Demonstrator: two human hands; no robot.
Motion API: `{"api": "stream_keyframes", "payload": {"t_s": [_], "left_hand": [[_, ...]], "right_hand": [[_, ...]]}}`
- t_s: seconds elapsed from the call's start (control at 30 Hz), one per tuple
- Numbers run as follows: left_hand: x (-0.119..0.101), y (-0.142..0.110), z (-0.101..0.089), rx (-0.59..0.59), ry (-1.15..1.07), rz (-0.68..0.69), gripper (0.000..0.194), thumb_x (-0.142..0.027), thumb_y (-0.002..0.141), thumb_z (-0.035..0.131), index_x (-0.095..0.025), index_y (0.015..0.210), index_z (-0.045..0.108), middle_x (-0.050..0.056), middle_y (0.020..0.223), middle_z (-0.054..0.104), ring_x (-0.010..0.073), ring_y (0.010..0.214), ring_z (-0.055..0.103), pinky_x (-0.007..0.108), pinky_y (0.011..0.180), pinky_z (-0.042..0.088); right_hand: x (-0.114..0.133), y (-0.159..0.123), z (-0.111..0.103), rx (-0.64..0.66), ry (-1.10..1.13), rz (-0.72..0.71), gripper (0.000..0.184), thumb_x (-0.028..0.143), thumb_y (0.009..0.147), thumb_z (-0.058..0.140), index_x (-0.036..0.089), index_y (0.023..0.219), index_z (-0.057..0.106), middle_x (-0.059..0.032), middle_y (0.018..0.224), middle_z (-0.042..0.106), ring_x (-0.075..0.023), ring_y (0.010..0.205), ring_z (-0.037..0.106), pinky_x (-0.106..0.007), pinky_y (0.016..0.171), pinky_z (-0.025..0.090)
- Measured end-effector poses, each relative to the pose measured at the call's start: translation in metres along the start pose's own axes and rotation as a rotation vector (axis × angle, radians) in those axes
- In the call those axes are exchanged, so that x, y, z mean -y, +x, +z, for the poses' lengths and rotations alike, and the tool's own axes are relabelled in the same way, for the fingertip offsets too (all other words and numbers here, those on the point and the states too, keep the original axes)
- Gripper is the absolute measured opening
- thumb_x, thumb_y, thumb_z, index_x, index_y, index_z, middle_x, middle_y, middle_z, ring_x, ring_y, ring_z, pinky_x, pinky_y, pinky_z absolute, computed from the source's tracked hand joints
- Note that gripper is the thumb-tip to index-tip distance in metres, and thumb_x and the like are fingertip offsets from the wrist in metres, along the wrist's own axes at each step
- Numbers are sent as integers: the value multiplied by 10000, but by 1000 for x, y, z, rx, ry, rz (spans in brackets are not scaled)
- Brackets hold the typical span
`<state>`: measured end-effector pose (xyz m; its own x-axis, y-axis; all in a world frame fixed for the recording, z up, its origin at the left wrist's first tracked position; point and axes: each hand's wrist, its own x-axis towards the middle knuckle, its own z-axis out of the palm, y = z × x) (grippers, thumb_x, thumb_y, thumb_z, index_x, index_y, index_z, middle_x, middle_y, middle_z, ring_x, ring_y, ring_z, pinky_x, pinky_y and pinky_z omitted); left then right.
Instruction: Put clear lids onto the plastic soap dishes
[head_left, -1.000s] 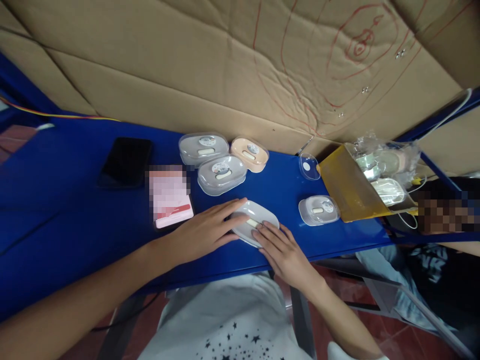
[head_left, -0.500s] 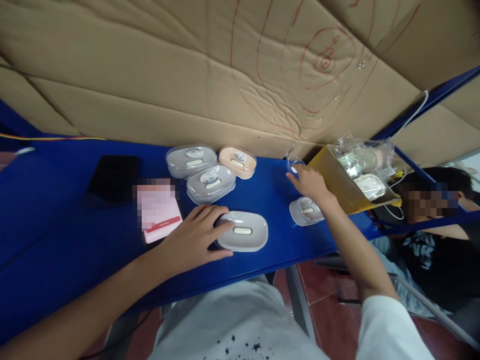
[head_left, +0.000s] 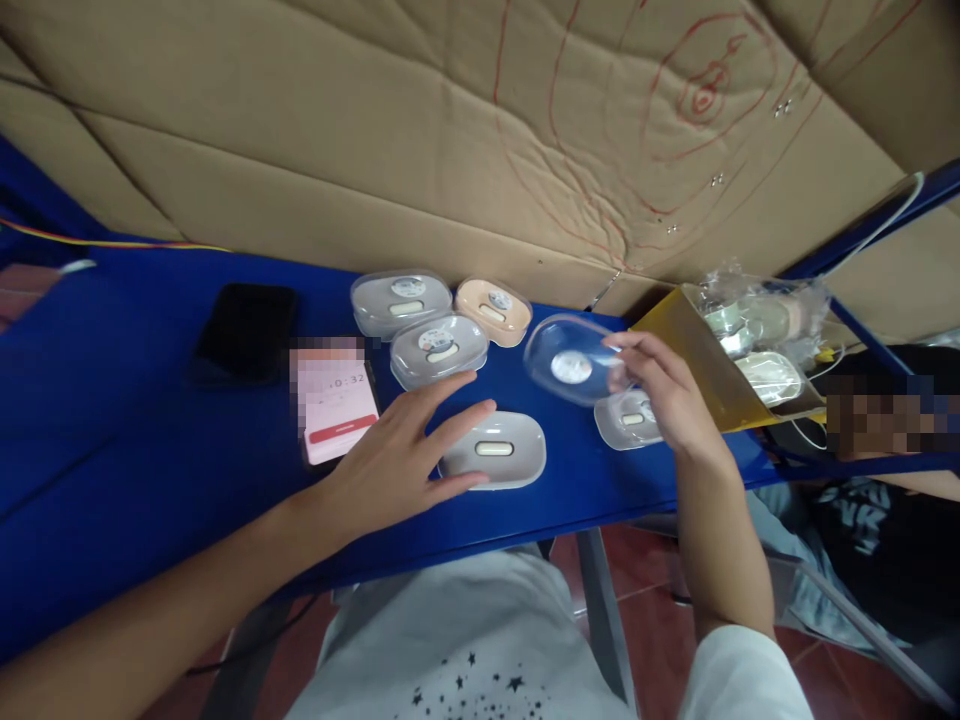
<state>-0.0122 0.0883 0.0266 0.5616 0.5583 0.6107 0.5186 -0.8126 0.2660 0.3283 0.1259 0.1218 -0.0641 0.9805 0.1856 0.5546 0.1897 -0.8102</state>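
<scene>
A grey oval soap-box base [head_left: 504, 455] with a small white insert lies on the blue table [head_left: 135, 450] near its front edge. My left hand [head_left: 397, 455] rests against the base's left end, fingers stretched out and spread. My right hand [head_left: 664, 395] holds a clear oval lid [head_left: 570, 358] with a round sticker, tilted in the air just above and right of the base. Under my right hand sits another lidded box [head_left: 626, 420].
Two lidded grey boxes [head_left: 439, 348] and a peach one [head_left: 493, 308] stand behind. A pink phone [head_left: 336, 400] and a black phone [head_left: 247, 328] lie to the left. A yellow bin [head_left: 701, 365] of bagged boxes stands right, beside a seated person [head_left: 877, 500]. Cardboard [head_left: 420, 130] walls the back.
My right hand has picked the clear lid up from beside the yellow bin and carried it left, over the table. My left fingers have spread along the grey base.
</scene>
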Motion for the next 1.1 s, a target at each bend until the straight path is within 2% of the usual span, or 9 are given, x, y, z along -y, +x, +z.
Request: {"api": "stream_keyframes", "payload": {"t_s": [0.13, 0.23, 0.3, 0.37, 0.47, 0.57, 0.67, 0.83, 1.1], "left_hand": [[-1, 1, -3, -31, -77, 72, 630, -340, 1029, 744, -269, 1582, 451, 204, 1749, 305, 371, 1579, 442, 549, 1213, 523], [2, -1, 0, -30, -98, 42, 554, -296, 1047, 715, -300, 1557, 497, 171, 1710, 381, 351, 1546, 487, 540, 1200, 536], [5, -2, 3, -30, -98, -10, 512, -319, 1044, 722, -309, 1523, 542, 156, 1655, 452, 350, 1485, 547, 548, 1173, 549], [6, -5, 6, -9, -105, -87, 497, -386, 1030, 742, -309, 1493, 581, 145, 1602, 503, 356, 1435, 582, 562, 1152, 552], [4, -9, 10, 63, -130, -189, 490, -473, 1016, 741, -307, 1461, 620, 134, 1554, 529, 369, 1415, 580, 594, 1155, 533], [1, -10, 11, 156, -168, -242, 494, -516, 999, 738, -299, 1431, 636, 128, 1521, 534, 371, 1383, 588, 602, 1141, 539], [0, -10, 9, 246, -222, -275, 510, -517, 974, 753, -269, 1402, 628, 131, 1513, 527, 352, 1337, 621, 545, 1101, 578], [3, -13, 11, 345, -266, -246, 563, -500, 997, 740, -256, 1472, 565, 141, 1684, 425, 336, 1429, 603, 468, 1123, 576], [9, -19, 16, 370, -218, -122, 595, -482, 1011, 741, -266, 1525, 532, 163, 1748, 368, 357, 1519, 530, 505, 1182, 535]], "right_hand": [[23, -28, 40, 331, 334, 133, 391, 565, 1059, 616, 270, 1285, 737, 22, 792, 596, -145, 700, 583, -291, 684, 526], [15, -28, 61, 415, 378, 157, 461, 614, 1079, 579, 269, 1362, 695, 0, 894, 626, -137, 705, 575, -292, 680, 546], [5, -28, 66, 383, 264, 74, 519, 628, 1094, 537, 284, 1475, 618, -62, 1137, 681, -161, 833, 646, -327, 767, 599], [-4, -32, 67, 349, 63, -113, 613, 631, 1093, 538, 312, 1613, 485, -128, 1472, 605, -236, 1154, 682, -426, 991, 615], [-15, -45, 67, 395, -228, -377, 779, 621, 1051, 632, 338, 1714, 339, -133, 1737, 388, -340, 1567, 447, -570, 1253, 461], [-24, -58, 70, 444, -364, -459, 767, 536, 1048, 685, 351, 1715, 355, -116, 1740, 412, -333, 1608, 412, -579, 1275, 450], [-33, -65, 75, 421, -413, -517, 705, 481, 1061, 686, 350, 1695, 405, -104, 1722, 449, -317, 1623, 397, -579, 1287, 446], [-45, -73, 80, 370, -490, -663, 827, 546, 1042, 684, 280, 1736, 321, -154, 1733, 431, -334, 1658, 332, -597, 1298, 430], [-59, -88, 85, 304, -621, -705, 788, 527, 1032, 706, 273, 1711, 395, -166, 1711, 470, -364, 1641, 365, -602, 1281, 462]]}}
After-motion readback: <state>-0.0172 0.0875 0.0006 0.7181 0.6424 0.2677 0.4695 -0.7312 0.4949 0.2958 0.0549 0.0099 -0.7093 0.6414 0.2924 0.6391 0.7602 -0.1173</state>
